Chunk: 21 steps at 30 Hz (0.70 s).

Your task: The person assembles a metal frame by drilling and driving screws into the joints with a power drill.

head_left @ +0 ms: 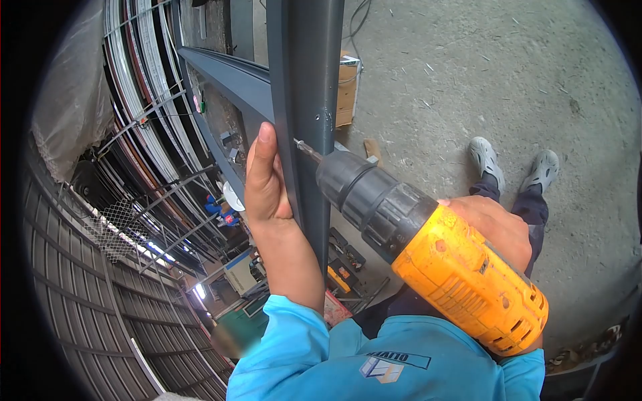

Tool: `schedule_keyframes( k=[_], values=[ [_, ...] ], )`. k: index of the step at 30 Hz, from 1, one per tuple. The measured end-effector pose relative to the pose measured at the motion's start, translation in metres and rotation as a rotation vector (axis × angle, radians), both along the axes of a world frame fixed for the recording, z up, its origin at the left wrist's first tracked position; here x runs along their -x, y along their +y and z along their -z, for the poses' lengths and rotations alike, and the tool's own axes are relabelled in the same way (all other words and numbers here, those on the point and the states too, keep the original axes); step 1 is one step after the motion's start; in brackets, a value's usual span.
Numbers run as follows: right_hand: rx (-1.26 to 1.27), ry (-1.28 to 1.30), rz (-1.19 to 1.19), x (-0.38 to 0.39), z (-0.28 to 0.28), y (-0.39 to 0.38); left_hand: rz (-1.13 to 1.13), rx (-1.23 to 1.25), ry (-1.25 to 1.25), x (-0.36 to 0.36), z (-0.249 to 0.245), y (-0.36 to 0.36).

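Observation:
A dark grey metal frame runs down the middle of the view, and a second bar joins it from the left. My left hand grips the edge of its long bar, thumb pointing up and the other fingers partly hidden. In my right hand is a yellow and black power drill; my fingers wrap its handle, which is mostly hidden behind the body. The drill's bit points at the long bar, its tip at the surface close to my left hand. A small hole shows in the bar above the bit.
Long metal profiles fill a rack on the left. A cardboard box stands on the concrete floor behind the frame, with a cable nearby. Tools lie below the frame. Grey clogs show on my feet.

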State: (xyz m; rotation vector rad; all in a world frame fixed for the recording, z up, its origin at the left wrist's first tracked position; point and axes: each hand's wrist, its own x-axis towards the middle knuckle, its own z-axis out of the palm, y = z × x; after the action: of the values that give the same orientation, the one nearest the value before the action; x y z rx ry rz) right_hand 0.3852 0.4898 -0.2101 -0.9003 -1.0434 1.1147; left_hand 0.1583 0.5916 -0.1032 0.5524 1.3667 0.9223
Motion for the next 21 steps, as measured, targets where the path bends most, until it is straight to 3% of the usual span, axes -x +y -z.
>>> schedule_keyframes(
  k=[7, 9, 12, 18, 21],
  values=[
    [0.004, -0.024, 0.0, -0.001, -0.001, 0.002, -0.035, -0.016, 0.025, -0.004, -0.001, 0.0],
    [0.019, -0.043, -0.01, -0.002, -0.002, 0.002, 0.004, 0.043, -0.095, -0.001, -0.002, 0.002],
    [0.021, -0.023, -0.013, -0.001, -0.001, 0.002, -0.011, 0.013, 0.043, 0.0, 0.0, 0.0],
    [0.019, -0.039, -0.053, -0.001, -0.002, 0.004, -0.02, 0.005, -0.003, 0.001, 0.001, 0.0],
    [0.042, 0.18, 0.031, 0.016, 0.001, 0.0, 0.019, 0.008, -0.06, 0.004, 0.001, 0.001]
  ],
)
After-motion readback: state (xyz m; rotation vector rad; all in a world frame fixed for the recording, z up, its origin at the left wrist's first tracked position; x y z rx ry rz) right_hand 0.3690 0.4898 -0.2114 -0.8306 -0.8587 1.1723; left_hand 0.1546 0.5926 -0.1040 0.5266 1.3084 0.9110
